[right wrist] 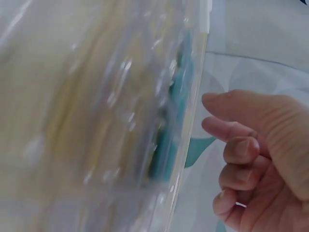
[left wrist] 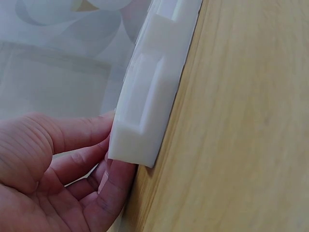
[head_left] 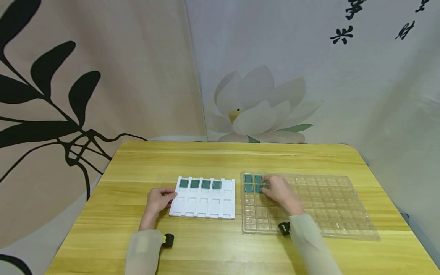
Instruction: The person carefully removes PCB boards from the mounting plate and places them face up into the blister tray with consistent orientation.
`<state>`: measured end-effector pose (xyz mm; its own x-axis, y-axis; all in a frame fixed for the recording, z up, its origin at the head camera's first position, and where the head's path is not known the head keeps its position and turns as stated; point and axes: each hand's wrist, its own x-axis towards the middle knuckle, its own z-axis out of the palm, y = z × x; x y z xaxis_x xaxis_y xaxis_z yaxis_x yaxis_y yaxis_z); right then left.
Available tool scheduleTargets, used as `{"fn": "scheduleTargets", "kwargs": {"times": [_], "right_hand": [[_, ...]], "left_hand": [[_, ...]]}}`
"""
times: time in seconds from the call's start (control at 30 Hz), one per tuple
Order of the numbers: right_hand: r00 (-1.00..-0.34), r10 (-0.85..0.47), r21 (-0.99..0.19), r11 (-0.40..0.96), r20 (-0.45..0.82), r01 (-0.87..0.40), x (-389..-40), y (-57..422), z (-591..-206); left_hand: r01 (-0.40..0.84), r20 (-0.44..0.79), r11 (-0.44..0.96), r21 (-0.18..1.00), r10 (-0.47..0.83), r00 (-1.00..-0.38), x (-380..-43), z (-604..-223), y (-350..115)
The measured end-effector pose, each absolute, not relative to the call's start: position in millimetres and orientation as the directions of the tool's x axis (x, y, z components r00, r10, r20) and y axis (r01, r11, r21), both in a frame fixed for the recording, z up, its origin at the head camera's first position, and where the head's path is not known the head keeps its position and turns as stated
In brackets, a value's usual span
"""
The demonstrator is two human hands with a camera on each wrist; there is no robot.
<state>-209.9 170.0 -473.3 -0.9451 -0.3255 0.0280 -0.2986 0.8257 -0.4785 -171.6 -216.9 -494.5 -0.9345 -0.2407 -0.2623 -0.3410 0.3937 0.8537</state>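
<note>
A white plastic tray point(head_left: 203, 208) with two rows of pockets lies on the table, and several dark green square chips point(head_left: 205, 184) fill part of its back row. At its left edge my left hand point(head_left: 159, 200) pinches the tray; the left wrist view shows the thumb on top and fingers against the corner. Further right is a clear plastic tray point(head_left: 330, 206) divided into many cells. Green chips point(head_left: 248, 178) sit in its back left cells. Over these chips hovers my right hand point(right wrist: 270, 140), thumb and index fingertips apart, with nothing visible between them.
Both trays rest on a yellow wood-grain table point(head_left: 213, 248). Behind it hangs a curtain point(head_left: 154, 76) printed with leaves, a lotus and characters. A dark wrist device point(head_left: 168, 240) shows at the left cuff, another point(head_left: 284, 228) at the right.
</note>
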Motion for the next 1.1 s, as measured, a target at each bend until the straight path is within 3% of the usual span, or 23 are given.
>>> {"fn": "scheduleTargets", "kwargs": {"times": [0.6, 1.1], "right_hand": [[-0.901, -0.420, -0.497, 0.761, 0.112, -0.417, -213.5, 107.6, -474.9], [-0.869, -0.493, -0.489, 0.751, 0.032, -0.444, -214.8, 61.2, -470.4]], "left_hand": [[-0.346, -0.266, 0.379, 0.858, -0.247, -0.932, -171.5, -494.8, -216.0], [-0.353, -0.270, 0.381, 0.854, -0.255, -0.928, -173.2, -496.1, -216.2]]}}
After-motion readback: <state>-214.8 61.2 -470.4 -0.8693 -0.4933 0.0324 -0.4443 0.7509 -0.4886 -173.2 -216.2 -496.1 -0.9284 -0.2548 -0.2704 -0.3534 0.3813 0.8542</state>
